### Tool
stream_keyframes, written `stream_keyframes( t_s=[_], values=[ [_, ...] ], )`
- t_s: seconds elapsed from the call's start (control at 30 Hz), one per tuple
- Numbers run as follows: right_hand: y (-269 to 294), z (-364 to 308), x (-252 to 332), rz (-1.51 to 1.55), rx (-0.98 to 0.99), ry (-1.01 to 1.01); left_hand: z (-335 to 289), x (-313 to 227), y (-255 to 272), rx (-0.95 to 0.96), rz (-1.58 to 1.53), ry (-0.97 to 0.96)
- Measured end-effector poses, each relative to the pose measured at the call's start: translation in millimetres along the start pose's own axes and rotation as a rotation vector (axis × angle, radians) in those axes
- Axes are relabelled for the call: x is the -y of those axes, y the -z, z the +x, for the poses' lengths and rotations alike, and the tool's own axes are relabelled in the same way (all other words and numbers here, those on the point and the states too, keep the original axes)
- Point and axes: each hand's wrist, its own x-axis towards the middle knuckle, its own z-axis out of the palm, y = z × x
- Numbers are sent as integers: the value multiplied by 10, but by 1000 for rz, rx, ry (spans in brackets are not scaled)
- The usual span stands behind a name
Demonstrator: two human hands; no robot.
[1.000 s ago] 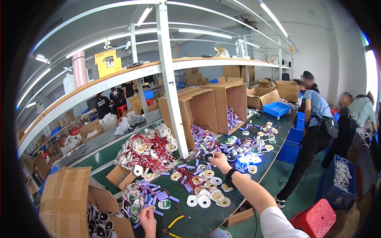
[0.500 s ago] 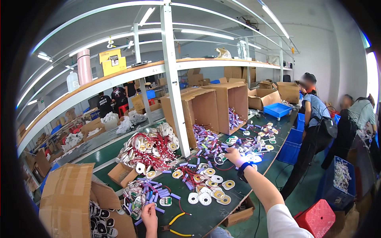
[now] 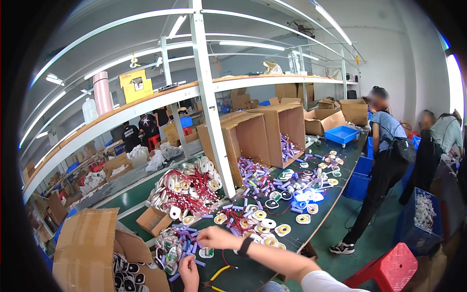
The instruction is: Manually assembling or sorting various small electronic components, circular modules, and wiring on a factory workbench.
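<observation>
My left hand (image 3: 188, 273) is low in the head view, its thumb and fingers closed together beside a heap of purple cylindrical battery cells (image 3: 184, 243). My right hand (image 3: 217, 238) reaches in from the right over the same heap, fingers pinched just above and right of the left hand. Whatever either hand pinches is too small or hidden to make out. A white part with a green circuit board (image 3: 206, 253) lies beneath the right hand. Yellow-handled pliers (image 3: 220, 271) rest on the green bench to the right of my left hand.
White discs with red wires (image 3: 187, 187) are piled behind. Flat white rounded parts (image 3: 267, 224) lie mid-bench. Cardboard boxes (image 3: 233, 136) with purple cells stand beyond a white post (image 3: 206, 87). An open carton (image 3: 85, 253) sits at left, a red stool (image 3: 389, 267) at right; other people work nearby.
My right hand has come back from the far cells and parts to the near heap, close to my left hand. The left hand has barely moved. The view has shifted slightly.
</observation>
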Motion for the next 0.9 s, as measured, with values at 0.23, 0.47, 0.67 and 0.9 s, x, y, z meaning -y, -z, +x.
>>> stream_keyframes(
  t_s=[0.23, 0.47, 0.67, 0.9],
  values=[
    [-705, 308, -408, 442, 2, -144, -26, -253, 9, 17, 94, -59],
    [-451, 134, -483, -145, 274, -186, 15, -290, 5, 83, 2, 25],
    [-472, 58, -408, -295, 184, -9, 23, -377, 34, 137, -29, 83],
    [-520, 70, -401, -395, 208, 4, 39, -258, 58, 75, -11, 59]
  ],
)
